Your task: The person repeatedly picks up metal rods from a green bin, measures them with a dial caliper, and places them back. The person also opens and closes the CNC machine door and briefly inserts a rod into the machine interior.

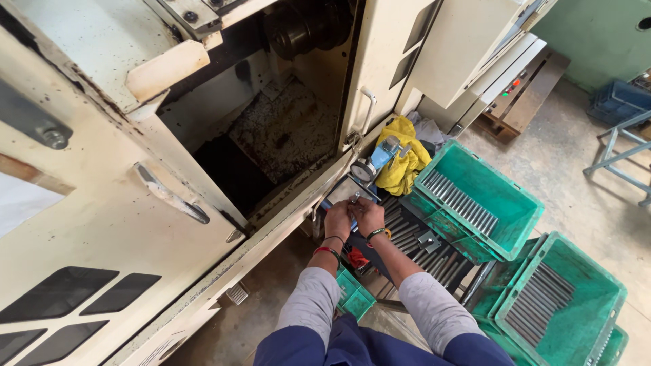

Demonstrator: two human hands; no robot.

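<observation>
My left hand (337,220) and my right hand (369,215) are pressed together low in the middle of the head view, both closed around a small blue-and-metal object (353,200) whose shape is mostly hidden by the fingers. They hover over a dark tray of grey metal rods (407,237) beside the open cream machine (135,224). A dial gauge on a blue stand (371,165) sits just above the hands.
A yellow cloth (405,159) lies by the machine door. Two green crates (519,203) (597,298) hold rows of metal rods at right. A smaller green bin (354,297) sits below my arms. Concrete floor and a blue metal frame (620,159) lie at far right.
</observation>
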